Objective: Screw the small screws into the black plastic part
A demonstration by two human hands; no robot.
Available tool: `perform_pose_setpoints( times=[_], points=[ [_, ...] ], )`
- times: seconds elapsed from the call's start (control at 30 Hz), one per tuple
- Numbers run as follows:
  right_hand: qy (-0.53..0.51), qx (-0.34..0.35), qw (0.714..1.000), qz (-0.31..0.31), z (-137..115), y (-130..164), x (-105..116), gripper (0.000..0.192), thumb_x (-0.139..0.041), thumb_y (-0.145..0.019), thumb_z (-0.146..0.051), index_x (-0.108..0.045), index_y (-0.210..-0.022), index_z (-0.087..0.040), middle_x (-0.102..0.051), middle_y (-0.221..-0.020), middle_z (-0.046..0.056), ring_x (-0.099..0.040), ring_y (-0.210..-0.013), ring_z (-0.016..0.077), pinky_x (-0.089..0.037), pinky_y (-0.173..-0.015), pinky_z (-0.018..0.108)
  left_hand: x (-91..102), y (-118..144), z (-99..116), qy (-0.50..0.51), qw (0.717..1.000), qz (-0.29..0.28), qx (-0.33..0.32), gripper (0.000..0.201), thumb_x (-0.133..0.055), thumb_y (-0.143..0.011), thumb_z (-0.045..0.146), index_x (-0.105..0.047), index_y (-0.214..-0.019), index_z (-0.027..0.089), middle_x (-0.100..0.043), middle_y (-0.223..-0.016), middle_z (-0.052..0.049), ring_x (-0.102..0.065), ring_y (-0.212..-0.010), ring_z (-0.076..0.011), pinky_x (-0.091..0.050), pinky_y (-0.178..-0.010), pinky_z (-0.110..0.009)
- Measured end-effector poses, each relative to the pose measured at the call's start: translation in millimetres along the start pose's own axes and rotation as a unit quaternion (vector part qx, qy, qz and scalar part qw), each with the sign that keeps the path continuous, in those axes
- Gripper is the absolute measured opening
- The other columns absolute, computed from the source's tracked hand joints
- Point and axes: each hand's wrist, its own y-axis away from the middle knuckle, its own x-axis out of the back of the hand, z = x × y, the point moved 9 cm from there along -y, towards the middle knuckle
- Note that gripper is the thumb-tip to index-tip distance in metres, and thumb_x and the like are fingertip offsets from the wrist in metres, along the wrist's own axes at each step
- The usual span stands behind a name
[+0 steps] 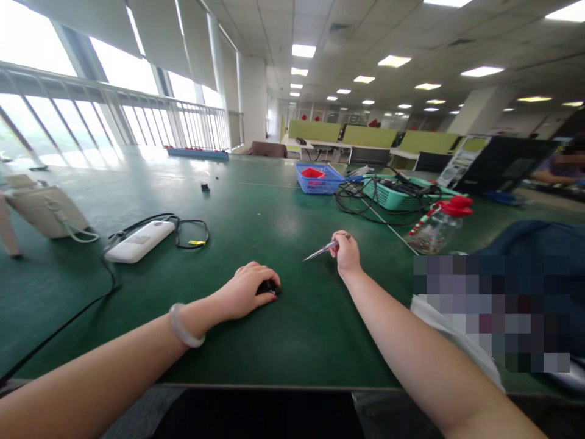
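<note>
My left hand rests on the green table with its fingers closed over a small black object, most of it hidden under the fingers. My right hand is raised a little to the right and grips a slim screwdriver whose metal tip points left and slightly down, toward the black object but apart from it. A pale bracelet circles my left wrist.
A white device with a black cable lies to the left, a beige unit beyond it. A blue basket, a green basket with cables and a red-capped clear bottle stand at the right. A person sits at far right.
</note>
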Motion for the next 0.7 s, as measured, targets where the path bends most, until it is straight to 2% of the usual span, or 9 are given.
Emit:
perform_pose_setpoints(
  times=[0.1, 0.23, 0.37, 0.53, 0.7],
  points=[
    [0.008, 0.003, 1.000, 0.001, -3, 1, -1, 0.009, -0.054, -0.069, -0.024, -0.050, -0.062, -0.021, -0.042, -0.041, -0.008, -0.039, -0.034, 0.0074, -0.029, -0.033, 0.018, 11.0, 38, -16, 0.005, 0.999, -0.008, 0.033, 0.021, -0.063, -0.083, 0.039, -0.065, -0.100, 0.027, -0.068, -0.104, -0.003, -0.058, -0.104, -0.0243, -0.046, -0.096, -0.040],
    [0.013, 0.009, 1.000, 0.012, -5, 2, -1, 0.010, -0.055, -0.071, -0.024, -0.050, -0.063, -0.021, -0.042, -0.042, -0.009, -0.038, -0.035, 0.0074, -0.030, -0.035, 0.018, 31.7, 92, -49, -0.021, 0.996, 0.020, 0.089, 0.021, -0.059, -0.083, 0.040, -0.066, -0.098, 0.027, -0.069, -0.104, -0.003, -0.060, -0.102, -0.0233, -0.049, -0.092, -0.036],
    [0.012, 0.009, 1.000, 0.017, -4, 2, -1, 0.012, -0.056, -0.071, -0.026, -0.050, -0.063, -0.021, -0.041, -0.043, -0.008, -0.039, -0.037, 0.0077, -0.030, -0.035, 0.019, 50.7, 134, -86, -0.056, 0.989, 0.051, 0.126, 0.024, -0.060, -0.081, 0.043, -0.068, -0.098, 0.028, -0.070, -0.106, -0.004, -0.062, -0.104, -0.0249, -0.049, -0.095, -0.037],
    [0.013, 0.006, 1.000, 0.019, -5, 4, -1, 0.013, -0.056, -0.071, -0.027, -0.050, -0.062, -0.021, -0.042, -0.043, -0.008, -0.038, -0.037, 0.0076, -0.029, -0.035, 0.019, 72.0, 161, -125, -0.081, 0.978, 0.081, 0.175, 0.024, -0.058, -0.081, 0.044, -0.069, -0.099, 0.034, -0.072, -0.107, 0.001, -0.063, -0.106, -0.0228, -0.048, -0.098, -0.036],
    [0.011, 0.016, 0.999, 0.033, -9, 3, 3, 0.013, -0.056, -0.071, -0.027, -0.050, -0.062, -0.021, -0.042, -0.042, -0.008, -0.038, -0.037, 0.0075, -0.028, -0.034, 0.019, 85.6, 167, -139, -0.074, 0.976, 0.099, 0.179, 0.035, -0.054, -0.081, 0.058, -0.070, -0.100, 0.033, -0.073, -0.108, 0.003, -0.064, -0.106, -0.0206, -0.049, -0.098, -0.033]
  ],
)
